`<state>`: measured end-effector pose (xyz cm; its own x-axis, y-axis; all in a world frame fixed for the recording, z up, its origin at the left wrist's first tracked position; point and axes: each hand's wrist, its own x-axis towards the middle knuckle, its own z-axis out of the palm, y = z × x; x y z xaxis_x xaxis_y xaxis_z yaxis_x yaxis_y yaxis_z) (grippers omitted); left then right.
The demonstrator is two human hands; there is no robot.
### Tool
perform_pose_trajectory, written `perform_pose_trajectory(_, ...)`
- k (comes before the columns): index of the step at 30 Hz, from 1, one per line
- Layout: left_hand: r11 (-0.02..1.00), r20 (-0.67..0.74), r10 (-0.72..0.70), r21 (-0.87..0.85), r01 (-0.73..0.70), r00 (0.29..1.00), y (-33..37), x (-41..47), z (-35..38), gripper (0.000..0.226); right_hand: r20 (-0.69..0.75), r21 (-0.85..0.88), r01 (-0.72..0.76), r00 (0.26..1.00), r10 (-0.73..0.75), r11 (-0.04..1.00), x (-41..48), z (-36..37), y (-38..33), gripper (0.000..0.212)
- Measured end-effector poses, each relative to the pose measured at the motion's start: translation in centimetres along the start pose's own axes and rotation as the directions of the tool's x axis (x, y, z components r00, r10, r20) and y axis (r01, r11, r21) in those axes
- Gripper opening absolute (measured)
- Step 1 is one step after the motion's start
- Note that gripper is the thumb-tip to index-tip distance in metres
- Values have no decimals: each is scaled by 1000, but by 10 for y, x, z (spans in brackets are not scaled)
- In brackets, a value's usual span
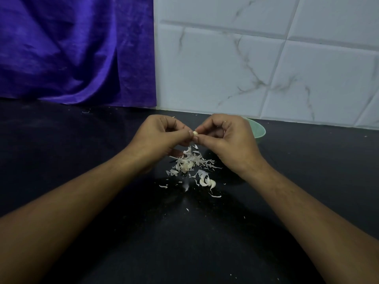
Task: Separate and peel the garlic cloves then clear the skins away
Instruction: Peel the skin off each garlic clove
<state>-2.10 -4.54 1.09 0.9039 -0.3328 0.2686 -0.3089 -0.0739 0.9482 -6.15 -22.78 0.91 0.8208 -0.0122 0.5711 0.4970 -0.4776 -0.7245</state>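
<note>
Two hands pinch one clove (195,133) at the frame's centre.
The left hand (162,136) and right hand (227,138) meet fingertip to fingertip, both curled around the clove, raised above the dark surface (82,160). One pile of skins (190,162) lies directly below them, with more garlic (207,182) lower down; its count is unclear. One green bowl (258,130) sits behind the right hand.

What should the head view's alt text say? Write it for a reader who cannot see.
The left hand and right hand pinch one garlic clove between them above a pile of garlic skins on a black countertop. A green bowl sits partly hidden behind the right hand; purple cloth and white tiled wall stand behind.
</note>
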Motion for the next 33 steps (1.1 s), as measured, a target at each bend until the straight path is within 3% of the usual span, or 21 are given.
perform_pose_trajectory(6,1000,-26,11,24,-11,1000,-1,1,1,11,44,185,-53,998,45,981,0,1,-1,14)
perform_pose_trajectory(10,1000,-4,3,13,-3,1000,1,1,1,13,54,400,-133,991,121,907,-2,3,-6,14)
perform_pose_trajectory(18,997,-39,29,73,-26,999,-1,3,-4,15,63,635,-240,964,260,735,2,-2,-12,14)
perform_pose_trajectory(24,997,-23,58,58,-57,998,-1,1,-4,19,71,590,-241,966,248,771,4,-7,-13,19)
perform_pose_trajectory(33,995,-23,82,56,-81,996,-4,3,-6,15,139,593,-340,936,323,730,4,-5,-6,28)
